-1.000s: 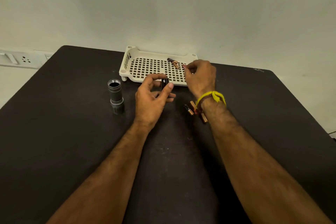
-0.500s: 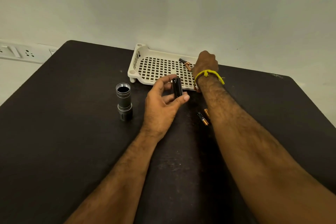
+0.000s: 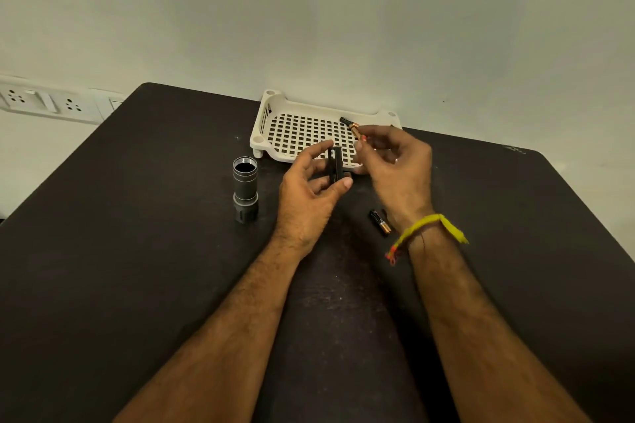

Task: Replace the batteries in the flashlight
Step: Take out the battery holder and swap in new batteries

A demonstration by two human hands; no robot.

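My right hand [image 3: 398,168] has come back from the tray [image 3: 271,117], where half a second ago it was reaching in knuckles-up. Now it's turned over beside my left hand [image 3: 309,203], pinching a copper-ended battery [image 3: 360,134] at its fingertips, close to the black holder [image 3: 335,165], which my left hand has raised more upright.

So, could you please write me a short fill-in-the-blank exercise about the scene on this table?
1. The left hand holds the black battery holder between thumb and ____.
2. The flashlight body stands upright with its open end facing ____.
3. The white tray sits at the table's far edge, against the ____.
4. The yellow wristband is on the ____ wrist.

Missing words: fingers; up; wall; right
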